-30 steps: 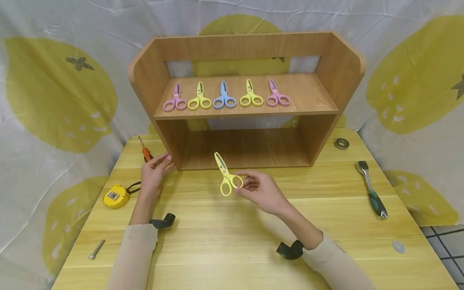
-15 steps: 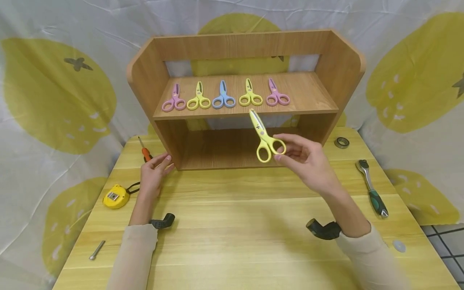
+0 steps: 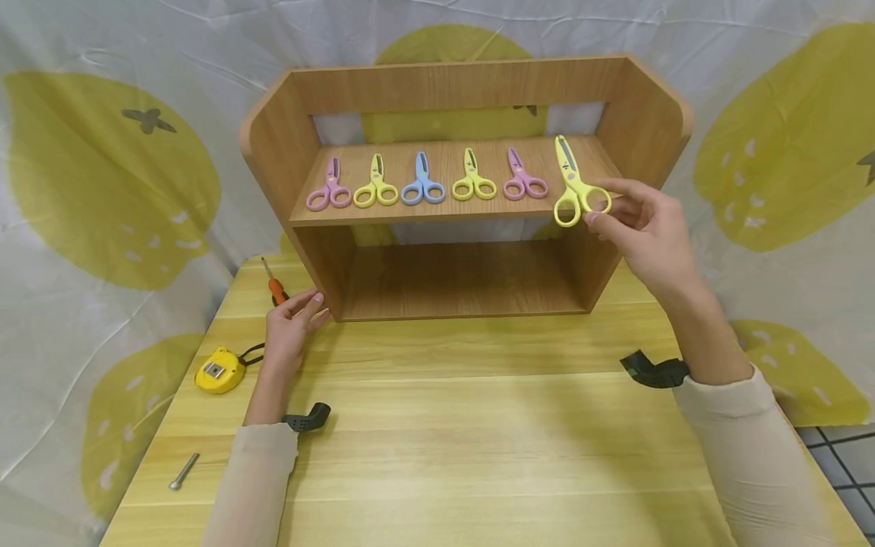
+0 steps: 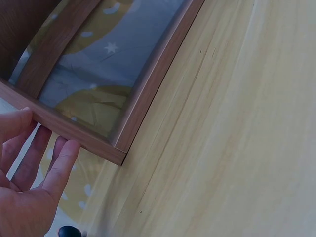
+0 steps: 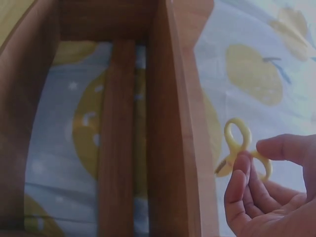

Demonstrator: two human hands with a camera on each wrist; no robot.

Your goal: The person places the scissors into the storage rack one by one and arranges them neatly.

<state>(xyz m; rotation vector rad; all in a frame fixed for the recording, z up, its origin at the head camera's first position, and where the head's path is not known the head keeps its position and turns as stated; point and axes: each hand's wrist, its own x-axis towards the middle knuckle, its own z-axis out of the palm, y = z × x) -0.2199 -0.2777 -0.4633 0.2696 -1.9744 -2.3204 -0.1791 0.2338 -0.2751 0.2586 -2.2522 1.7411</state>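
My right hand [image 3: 652, 232] pinches one handle loop of a yellow pair of scissors [image 3: 573, 182], blades pointing up, in front of the upper shelf's right end. In the right wrist view the scissors [image 5: 238, 136] show between thumb and fingers. On the upper shelf of the wooden rack [image 3: 451, 213] lie, from left, pink scissors [image 3: 331, 186], yellow scissors [image 3: 376, 182], blue scissors [image 3: 422, 182], yellow scissors [image 3: 472, 178] and pink scissors [image 3: 522, 178]. At the rack's lower left edge rests my left hand [image 3: 290, 327], its fingers touching the side panel, as the left wrist view also shows.
Left of the rack lie an orange-handled screwdriver [image 3: 275, 285], a yellow tape measure [image 3: 220, 371] and a metal bolt [image 3: 183, 471] on the wooden table [image 3: 437, 441]. A lemon-print cloth [image 3: 109, 175] hangs behind and at the sides.
My right hand has carried the yellow scissors up and to the right, from above the table to the upper shelf's right end. The left hand has stayed at the rack's edge.
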